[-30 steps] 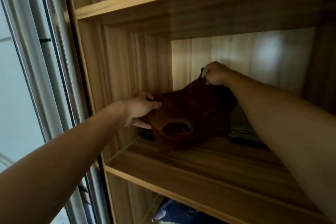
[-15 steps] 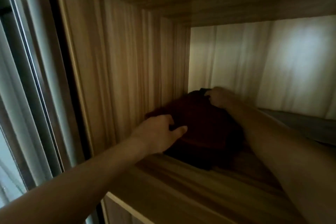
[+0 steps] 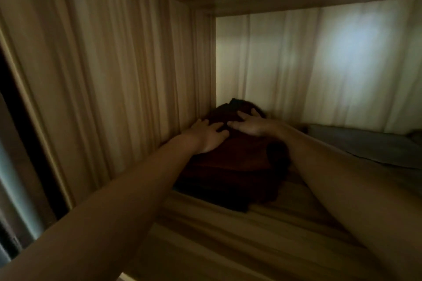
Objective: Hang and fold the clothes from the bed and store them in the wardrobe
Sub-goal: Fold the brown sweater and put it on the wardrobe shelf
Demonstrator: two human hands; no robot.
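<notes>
Inside, dim wooden shelf (image 3: 228, 246), folded dark garment (image 3: 239, 166), left hand (image 3: 205, 136), right hand (image 3: 249, 124) pressing flat.

The picture is dim and a bit blurry; a soft bright patch glows on the back wall (image 3: 356, 41); the edges bend and darken.

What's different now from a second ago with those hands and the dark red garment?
The left hand and right hand released the dark red garment they pinched and now press flat on it. It slid deeper into the back left corner of the shelf. The grey cloth on the right stayed put.
</notes>
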